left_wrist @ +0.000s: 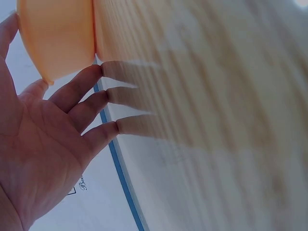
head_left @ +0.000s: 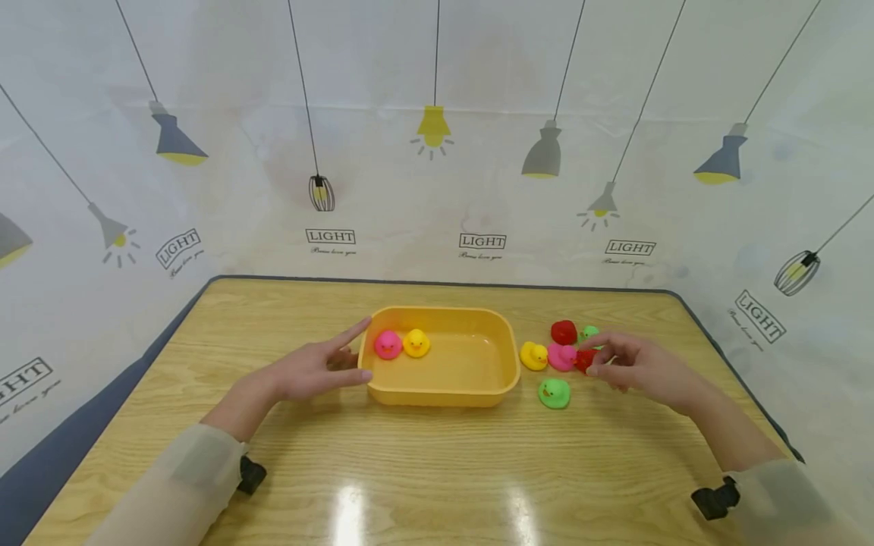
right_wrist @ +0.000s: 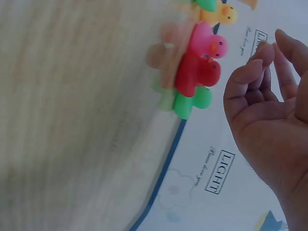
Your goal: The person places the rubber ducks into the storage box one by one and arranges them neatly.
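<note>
Wooden table (head_left: 423, 462); tray (head_left: 471, 364), long axis crosswise; left grip (head_left: 310, 371) wide, touching it; right grip (head_left: 636, 369) loosely curved, empty, near red duck (head_left: 583, 360).

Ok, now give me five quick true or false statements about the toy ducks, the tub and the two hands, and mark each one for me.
1. A pink toy duck and a yellow toy duck sit inside the yellow-orange, round-cornered plastic-looking tub. True.
2. The left hand touches the tub at its left end. True.
3. The right hand grips a red toy duck. False: that hand holds nothing.
4. A second yellow toy duck is on the wood-grain table, outside the tub. True.
5. The green toy duck nearest the person lies to the left of the tub. False: it lies to the right of it.
</note>
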A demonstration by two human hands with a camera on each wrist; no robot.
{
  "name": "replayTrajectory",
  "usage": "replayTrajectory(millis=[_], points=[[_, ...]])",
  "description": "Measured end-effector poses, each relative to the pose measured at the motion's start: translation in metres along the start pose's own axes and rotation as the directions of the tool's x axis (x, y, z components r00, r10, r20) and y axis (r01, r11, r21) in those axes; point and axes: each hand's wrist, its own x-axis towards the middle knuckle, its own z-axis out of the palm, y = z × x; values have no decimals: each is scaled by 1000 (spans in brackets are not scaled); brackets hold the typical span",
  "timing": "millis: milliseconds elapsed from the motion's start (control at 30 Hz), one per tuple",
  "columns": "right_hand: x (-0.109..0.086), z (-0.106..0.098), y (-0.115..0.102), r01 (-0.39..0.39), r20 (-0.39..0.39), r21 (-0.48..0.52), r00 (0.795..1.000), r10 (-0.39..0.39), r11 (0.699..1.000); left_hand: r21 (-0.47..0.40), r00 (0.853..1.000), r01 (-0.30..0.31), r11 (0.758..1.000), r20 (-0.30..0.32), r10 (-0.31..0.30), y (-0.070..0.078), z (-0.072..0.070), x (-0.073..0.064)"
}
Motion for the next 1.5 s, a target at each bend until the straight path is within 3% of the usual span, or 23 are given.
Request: replayTrajectory(millis=[200,400,600,1500], points=[[2,11,13,-44,114,22,993,41,999,-7,1000,5,1000,2,-5,0,-1,0],[9,24,12,-37,145,9,989,35,999,-21,1000,16,1000,4,-16,0,0,0],[13,32,8,-34,195,60,981,22,998,-26,1000,13,1000,4,-13,1,1,-1],[18,44,10,-51,153,31,987,46,998,-27,1000,17,999,9,-16,2,2,-2]])
